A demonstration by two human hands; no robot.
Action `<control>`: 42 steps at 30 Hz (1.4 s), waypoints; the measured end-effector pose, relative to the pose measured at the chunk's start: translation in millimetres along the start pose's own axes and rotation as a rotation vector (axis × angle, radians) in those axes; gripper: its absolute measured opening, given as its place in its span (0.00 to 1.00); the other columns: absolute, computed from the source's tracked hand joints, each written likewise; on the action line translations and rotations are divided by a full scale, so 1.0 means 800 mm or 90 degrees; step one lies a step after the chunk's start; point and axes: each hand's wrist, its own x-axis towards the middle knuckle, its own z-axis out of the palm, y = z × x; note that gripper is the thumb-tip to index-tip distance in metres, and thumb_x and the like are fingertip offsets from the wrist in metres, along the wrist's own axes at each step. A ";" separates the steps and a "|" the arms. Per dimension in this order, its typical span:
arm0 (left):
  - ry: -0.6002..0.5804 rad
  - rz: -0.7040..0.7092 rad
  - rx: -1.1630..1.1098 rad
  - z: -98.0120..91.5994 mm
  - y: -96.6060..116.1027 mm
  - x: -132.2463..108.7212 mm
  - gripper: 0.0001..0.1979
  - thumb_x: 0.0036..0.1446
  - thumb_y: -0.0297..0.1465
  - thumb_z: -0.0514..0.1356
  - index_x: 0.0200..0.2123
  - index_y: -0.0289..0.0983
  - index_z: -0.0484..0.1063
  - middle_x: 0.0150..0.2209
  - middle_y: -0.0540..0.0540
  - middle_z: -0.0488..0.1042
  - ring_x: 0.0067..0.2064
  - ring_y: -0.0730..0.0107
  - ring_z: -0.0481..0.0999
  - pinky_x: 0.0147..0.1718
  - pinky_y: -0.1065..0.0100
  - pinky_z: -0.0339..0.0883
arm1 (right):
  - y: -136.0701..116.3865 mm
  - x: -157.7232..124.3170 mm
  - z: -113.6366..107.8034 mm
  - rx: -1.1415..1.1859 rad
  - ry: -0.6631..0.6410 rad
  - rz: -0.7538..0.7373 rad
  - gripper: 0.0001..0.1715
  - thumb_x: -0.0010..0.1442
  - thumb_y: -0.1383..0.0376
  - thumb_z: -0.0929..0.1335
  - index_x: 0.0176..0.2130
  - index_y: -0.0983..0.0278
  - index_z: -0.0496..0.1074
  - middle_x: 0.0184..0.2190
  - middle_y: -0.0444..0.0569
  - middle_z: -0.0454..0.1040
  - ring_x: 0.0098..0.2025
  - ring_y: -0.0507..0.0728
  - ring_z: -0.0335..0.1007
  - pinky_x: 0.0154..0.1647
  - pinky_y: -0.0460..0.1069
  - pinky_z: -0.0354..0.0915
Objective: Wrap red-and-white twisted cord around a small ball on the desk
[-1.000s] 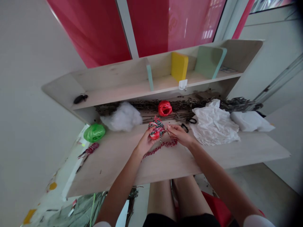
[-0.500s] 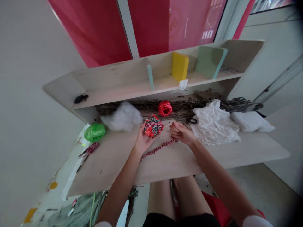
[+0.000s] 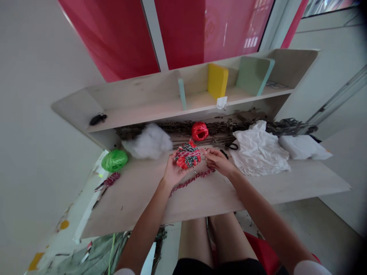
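Observation:
My left hand (image 3: 173,172) cups a red raffia ball (image 3: 188,156) bound with red, black and white twine. My right hand (image 3: 218,161) pinches a strand of that twine (image 3: 192,179) near the ball, and the slack hangs in a loop over the wooden board (image 3: 137,194). Just beyond my right fingers lie black-handled scissors (image 3: 231,146). A second red raffia ball (image 3: 200,131) sits farther back, apart from both hands.
A green raffia ball (image 3: 114,160), white fibre stuffing (image 3: 147,141), crumpled white plastic (image 3: 259,152), a white foam block (image 3: 304,147) and dry twigs (image 3: 218,126) line the board's back. A small twine bundle (image 3: 108,180) lies left. A shelf (image 3: 160,107) stands behind.
The wrapped ball has turned in my left hand, and the twine on it now covers it more evenly. My right hand has shifted slightly along the strand.

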 end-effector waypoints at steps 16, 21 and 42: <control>0.101 0.026 0.088 0.009 -0.009 0.007 0.18 0.63 0.34 0.54 0.55 0.40 0.68 0.41 0.45 0.80 0.36 0.69 0.79 0.37 0.66 0.74 | 0.011 0.007 0.005 -0.174 0.130 -0.060 0.30 0.44 0.41 0.72 0.23 0.63 0.62 0.13 0.35 0.52 0.15 0.45 0.43 0.15 0.44 0.42; 0.090 0.028 0.094 0.002 -0.011 0.009 0.15 0.62 0.35 0.56 0.49 0.37 0.72 0.39 0.45 0.80 0.37 0.69 0.79 0.37 0.67 0.73 | 0.011 0.004 0.006 -0.131 0.082 -0.030 0.30 0.45 0.42 0.73 0.23 0.63 0.62 0.13 0.34 0.51 0.14 0.44 0.41 0.15 0.43 0.39; 0.043 0.090 0.249 0.002 -0.027 0.016 0.30 0.39 0.43 0.72 0.45 0.35 0.74 0.40 0.43 0.79 0.34 0.68 0.79 0.32 0.69 0.73 | 0.008 0.000 0.006 -0.095 -0.001 -0.006 0.27 0.48 0.47 0.73 0.24 0.63 0.61 0.14 0.34 0.51 0.15 0.44 0.41 0.16 0.43 0.38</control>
